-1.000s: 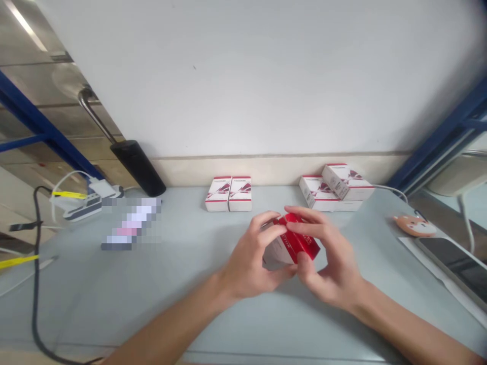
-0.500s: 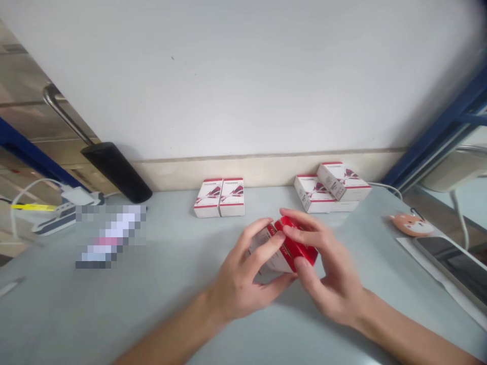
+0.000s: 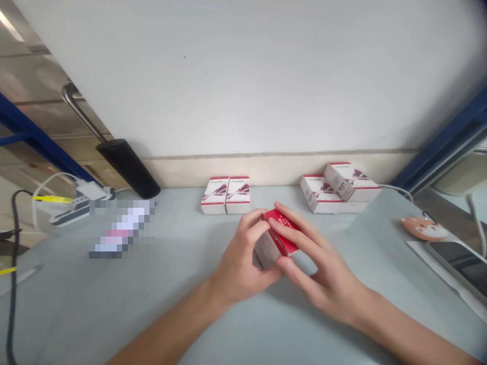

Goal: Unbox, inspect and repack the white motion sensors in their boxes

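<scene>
- While the left hand [image 3: 239, 264] and the right hand [image 3: 332, 278] share it, a small carton [image 3: 266, 250], white-sided with a red end panel [image 3: 282, 234], is tilted just right of centre in the lower half of the frame; whether it touches the pale grey-blue surface [image 3: 182, 248] cannot be told.
- The left fingers curl around its white side, with the thumb underneath; the right fingers lie across the red end panel, with the thumb at its lower edge. Both hands are spread only as far as the carton's width.
- Judging by its look, it is thin printed card: light, stiff along the folds, softer mid-panel, where a hard squeeze could dent it. Any contents are hidden, so the full weight is uncertain.
- The red face looks smooth and perhaps a little slippery, so broad contact should serve better than fingertips.
- The safest hold is probably across opposite white sides, close to the folded edges, with light pressure.
- Two matching cartons [image 3: 238, 195] sit side by side near mid-frame; a cluster of stacked cartons [image 3: 357, 183] stands right of them.
</scene>
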Demonstrator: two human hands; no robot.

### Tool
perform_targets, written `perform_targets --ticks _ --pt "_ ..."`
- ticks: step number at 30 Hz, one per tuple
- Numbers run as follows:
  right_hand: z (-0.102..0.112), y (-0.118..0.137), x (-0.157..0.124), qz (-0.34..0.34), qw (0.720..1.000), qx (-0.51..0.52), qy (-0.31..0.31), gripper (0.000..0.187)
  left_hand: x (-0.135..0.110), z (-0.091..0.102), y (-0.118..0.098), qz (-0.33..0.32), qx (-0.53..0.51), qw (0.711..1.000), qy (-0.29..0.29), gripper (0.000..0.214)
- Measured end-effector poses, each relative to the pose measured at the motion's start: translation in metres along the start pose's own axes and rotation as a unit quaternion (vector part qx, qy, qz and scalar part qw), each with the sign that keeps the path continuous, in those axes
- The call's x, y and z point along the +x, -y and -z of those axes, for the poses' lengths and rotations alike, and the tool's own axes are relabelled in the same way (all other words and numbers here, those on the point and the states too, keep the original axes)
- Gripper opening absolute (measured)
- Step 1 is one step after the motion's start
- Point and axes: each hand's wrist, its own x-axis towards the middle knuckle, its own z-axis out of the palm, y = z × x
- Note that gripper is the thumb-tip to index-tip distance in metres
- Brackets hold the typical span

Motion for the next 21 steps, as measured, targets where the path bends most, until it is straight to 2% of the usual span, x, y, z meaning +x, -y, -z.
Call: perform_targets --ticks 2,4,7,9,12,13,15,18,20,21 --pt "0.002 -0.005 0.000 0.005 1.000 -0.006 0.009 0.064 0.000 -0.001 -0.001 0.020 -0.010 1.000 0.015 0.077" --pt "0.004 -0.012 -0.002 0.006 1.000 -0.010 0.009 0.070 -0.001 -0.001 -0.002 0.050 -0.010 0.997 0.055 0.079" --pt "0.003 -0.023 -0.006 -0.028 1.000 -0.003 0.007 0.084 -0.004 0.000 -0.001 0.121 0.001 0.988 0.099 0.076" --pt "0.000 -0.029 -0.008 -0.054 0.998 0.009 0.025 0.091 -0.006 0.000 0.001 0.169 -0.003 0.983 0.075 0.071" --pt "-0.004 -0.034 -0.008 -0.046 0.997 0.013 0.057 0.103 -0.004 0.000 0.005 0.235 -0.085 0.968 -0.011 0.065" --pt "-0.005 -0.034 -0.008 -0.031 0.998 0.005 0.060 0.108 -0.002 0.001 0.005 0.264 -0.133 0.954 -0.041 0.064" --pt "-0.007 -0.035 -0.007 -0.006 0.998 -0.023 0.058 0.114 0.004 0.004 0.006 0.343 -0.231 0.907 -0.081 0.062" --pt "-0.011 -0.036 -0.006 0.003 0.997 -0.063 0.040 0.102 0.012 0.010 0.006 0.444 -0.319 0.835 -0.061 0.058" --pt "-0.013 -0.036 -0.007 0.018 0.996 -0.078 0.024 0.094 0.014 0.014 0.007 0.463 -0.336 0.819 -0.034 0.058" --pt "-0.014 -0.035 -0.007 0.031 0.996 -0.085 0.019 0.091 0.013 0.015 0.008 0.457 -0.331 0.825 -0.028 0.059"
